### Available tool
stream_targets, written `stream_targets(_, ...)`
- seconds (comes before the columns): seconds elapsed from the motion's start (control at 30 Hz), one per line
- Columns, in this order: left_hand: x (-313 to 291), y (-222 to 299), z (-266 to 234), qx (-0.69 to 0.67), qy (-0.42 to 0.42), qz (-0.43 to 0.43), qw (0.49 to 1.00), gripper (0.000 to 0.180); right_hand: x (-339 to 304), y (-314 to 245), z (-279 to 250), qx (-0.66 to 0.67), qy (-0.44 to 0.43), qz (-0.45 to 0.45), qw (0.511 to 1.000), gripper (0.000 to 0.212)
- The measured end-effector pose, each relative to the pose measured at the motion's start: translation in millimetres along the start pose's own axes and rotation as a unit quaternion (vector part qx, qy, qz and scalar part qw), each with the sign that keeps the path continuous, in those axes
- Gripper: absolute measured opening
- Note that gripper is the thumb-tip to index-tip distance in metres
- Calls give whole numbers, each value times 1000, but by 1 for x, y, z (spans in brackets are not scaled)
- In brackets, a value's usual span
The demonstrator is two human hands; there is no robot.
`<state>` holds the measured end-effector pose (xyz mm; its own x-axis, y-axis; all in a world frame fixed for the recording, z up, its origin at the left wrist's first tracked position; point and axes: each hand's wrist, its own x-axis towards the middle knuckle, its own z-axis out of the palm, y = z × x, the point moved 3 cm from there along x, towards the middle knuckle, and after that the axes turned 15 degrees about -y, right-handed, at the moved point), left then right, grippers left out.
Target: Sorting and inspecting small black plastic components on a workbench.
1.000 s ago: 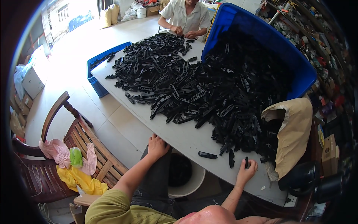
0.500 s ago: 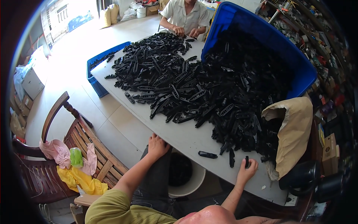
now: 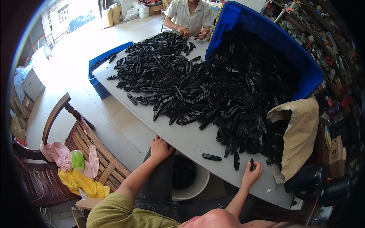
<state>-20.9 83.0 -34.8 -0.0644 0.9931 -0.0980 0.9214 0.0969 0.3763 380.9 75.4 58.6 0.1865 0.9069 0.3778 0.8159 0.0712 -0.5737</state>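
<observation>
Your right hand (image 3: pixel 251 174) pinches a small black plastic piece (image 3: pixel 251 164) at the near tabletop (image 3: pixel 197 140) edge, fingers closed narrow around it, piece roughly upright in the grip. Your left hand (image 3: pixel 160 148) rests on the tabletop's near edge, fingers loosely curled, holding nothing as far as shows. Two loose black pieces lie just left of the right hand: a short bar (image 3: pixel 211 157) with long axis left-right, and another one (image 3: pixel 236 160) running near-far; right hand is clearly nearer both, left hand well apart. Big heap of black parts (image 3: pixel 197 87) spreads beyond them, spilling from a tipped blue bin (image 3: pixel 273 41). White bucket (image 3: pixel 197 186) under the tabletop edge between your arms, dark inside, looks to hold black pieces. Blue crate (image 3: pixel 99 68) on floor at far left holds a few black parts. Open brown sack (image 3: pixel 300 129) sits right of the heap. Another person (image 3: pixel 190 17) works at the far end
</observation>
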Motion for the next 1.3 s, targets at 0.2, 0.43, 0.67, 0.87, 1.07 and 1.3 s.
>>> stream_targets(0.2,-3,1,-4,-7,9,6,1000,39,-1,0,-1,-4,3,-5,1000,24)
stream_targets(0.43,-5,3,-3,-5,5,3,1000,38,-3,1,-2,-16,1,-5,1000,24)
stream_targets(0.67,1,2,-2,5,20,6,1000,38,1,0,1,-26,2,1,1000,25)
stream_targets(0.87,-4,1,-2,1,22,3,1000,36,-2,0,0,-34,13,-14,999,24)
stream_targets(1.07,-11,2,0,-11,-4,5,1000,39,-10,1,-5,-42,17,-7,999,24)
stream_targets(1.3,-23,8,-16,5,80,106,991,26,5,-13,-3,-15,15,-6,1000,23)
